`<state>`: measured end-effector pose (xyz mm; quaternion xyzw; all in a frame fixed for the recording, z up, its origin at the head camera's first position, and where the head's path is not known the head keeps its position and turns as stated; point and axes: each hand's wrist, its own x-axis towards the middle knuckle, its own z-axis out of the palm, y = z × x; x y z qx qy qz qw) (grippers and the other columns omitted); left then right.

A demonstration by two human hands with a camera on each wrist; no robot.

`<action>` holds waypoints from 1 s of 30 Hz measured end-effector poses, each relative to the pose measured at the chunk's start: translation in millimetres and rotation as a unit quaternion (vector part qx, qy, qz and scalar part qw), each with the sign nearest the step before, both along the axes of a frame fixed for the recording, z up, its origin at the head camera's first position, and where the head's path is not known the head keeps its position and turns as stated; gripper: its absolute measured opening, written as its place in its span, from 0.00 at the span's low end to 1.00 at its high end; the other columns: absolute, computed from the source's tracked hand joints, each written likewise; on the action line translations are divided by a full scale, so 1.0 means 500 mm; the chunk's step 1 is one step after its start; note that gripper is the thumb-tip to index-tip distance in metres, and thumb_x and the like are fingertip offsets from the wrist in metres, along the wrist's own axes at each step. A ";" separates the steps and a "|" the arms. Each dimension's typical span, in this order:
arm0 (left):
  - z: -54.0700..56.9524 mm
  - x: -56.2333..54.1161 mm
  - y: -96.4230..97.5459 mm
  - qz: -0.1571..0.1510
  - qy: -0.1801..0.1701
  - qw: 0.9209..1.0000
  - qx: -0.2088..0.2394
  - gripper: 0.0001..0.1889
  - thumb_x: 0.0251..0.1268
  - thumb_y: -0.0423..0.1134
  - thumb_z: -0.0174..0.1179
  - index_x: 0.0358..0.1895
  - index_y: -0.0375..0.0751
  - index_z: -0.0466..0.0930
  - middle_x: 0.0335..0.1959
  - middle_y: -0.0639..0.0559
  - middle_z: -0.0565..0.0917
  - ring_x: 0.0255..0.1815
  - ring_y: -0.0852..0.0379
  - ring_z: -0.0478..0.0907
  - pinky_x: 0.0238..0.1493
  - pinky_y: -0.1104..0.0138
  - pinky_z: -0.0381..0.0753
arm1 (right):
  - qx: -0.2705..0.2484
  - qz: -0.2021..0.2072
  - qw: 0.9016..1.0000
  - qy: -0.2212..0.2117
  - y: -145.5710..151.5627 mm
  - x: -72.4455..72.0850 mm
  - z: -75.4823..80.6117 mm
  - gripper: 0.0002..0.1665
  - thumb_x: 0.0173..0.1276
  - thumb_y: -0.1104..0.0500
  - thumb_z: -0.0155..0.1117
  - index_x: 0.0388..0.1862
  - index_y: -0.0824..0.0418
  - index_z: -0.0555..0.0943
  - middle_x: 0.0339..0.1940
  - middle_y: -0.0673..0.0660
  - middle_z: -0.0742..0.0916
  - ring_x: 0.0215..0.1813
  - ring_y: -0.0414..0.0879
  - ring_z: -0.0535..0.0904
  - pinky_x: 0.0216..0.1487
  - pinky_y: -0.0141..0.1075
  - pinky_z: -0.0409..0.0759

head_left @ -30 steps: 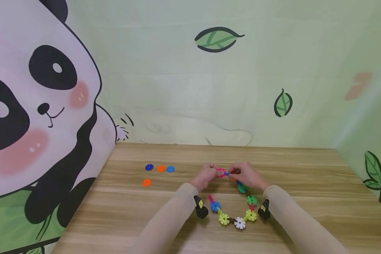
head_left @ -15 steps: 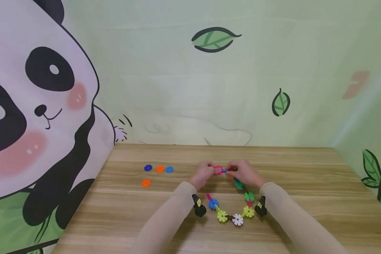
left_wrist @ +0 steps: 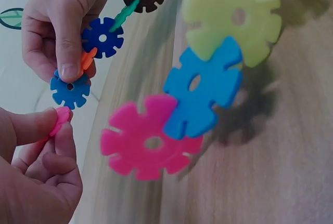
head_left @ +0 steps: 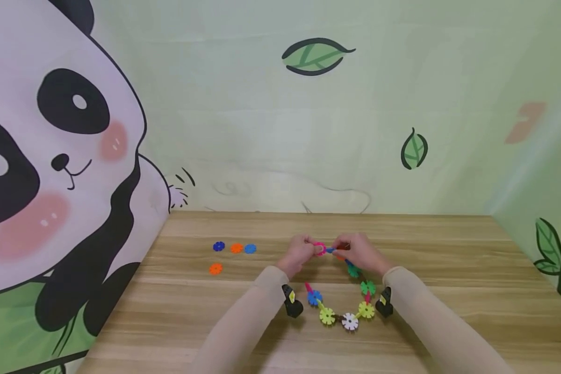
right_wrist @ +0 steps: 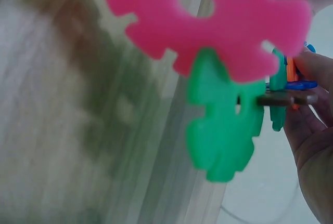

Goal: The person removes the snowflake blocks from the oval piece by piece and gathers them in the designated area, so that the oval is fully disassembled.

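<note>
Pinching the pink disc [head_left: 320,249], left hand [head_left: 299,255]; right hand [head_left: 361,253] grips the light blue disc [head_left: 330,250] ending the chain [head_left: 347,324]. Both discs sit between the hands, over the counter [head_left: 449,259]. Pink left of blue, rims meeting, planes crosswise; likely the relation that matters. Slots engaged? Cannot tell. Chain curves from right hand round toward the person; second pink disc [head_left: 308,287] at its other end, nearer left hand.
</note>
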<state>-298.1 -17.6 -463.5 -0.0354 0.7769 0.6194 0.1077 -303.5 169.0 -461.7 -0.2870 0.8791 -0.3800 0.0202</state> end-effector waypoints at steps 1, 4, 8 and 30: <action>0.000 -0.001 -0.002 0.001 0.003 1.000 0.002 0.05 0.57 0.29 0.63 0.33 0.34 0.76 0.30 0.48 0.79 0.30 0.56 0.72 0.34 0.66 0.72 | -0.002 -0.001 1.000 -0.002 0.000 -0.001 0.001 0.03 0.62 0.65 0.66 0.35 0.64 0.84 0.31 0.55 0.86 0.32 0.41 0.81 0.34 0.34 0.80; 0.003 -0.003 -0.012 -0.009 0.000 1.000 0.009 0.06 0.57 0.30 0.64 0.34 0.34 0.76 0.31 0.47 0.80 0.31 0.56 0.73 0.37 0.63 0.74 | -0.005 -0.003 1.000 0.000 0.000 -0.004 0.003 0.03 0.62 0.65 0.66 0.34 0.63 0.84 0.31 0.52 0.86 0.33 0.41 0.81 0.35 0.34 0.80; 0.011 -0.007 -0.039 -0.038 0.007 0.999 0.019 0.08 0.58 0.32 0.64 0.37 0.32 0.77 0.33 0.47 0.82 0.34 0.53 0.78 0.44 0.57 0.77 | -0.006 -0.005 1.000 -0.004 0.001 -0.004 0.006 0.02 0.63 0.63 0.66 0.34 0.62 0.84 0.31 0.50 0.85 0.34 0.42 0.80 0.38 0.34 0.81; 0.039 0.026 -0.299 -0.073 0.046 0.992 -0.088 0.22 0.56 0.29 0.66 0.54 0.29 0.74 0.43 0.41 0.80 0.43 0.51 0.77 0.47 0.57 0.78 | 0.013 -0.003 1.000 -0.004 0.015 0.014 0.013 0.04 0.65 0.62 0.65 0.35 0.62 0.84 0.32 0.48 0.84 0.34 0.41 0.78 0.38 0.34 0.80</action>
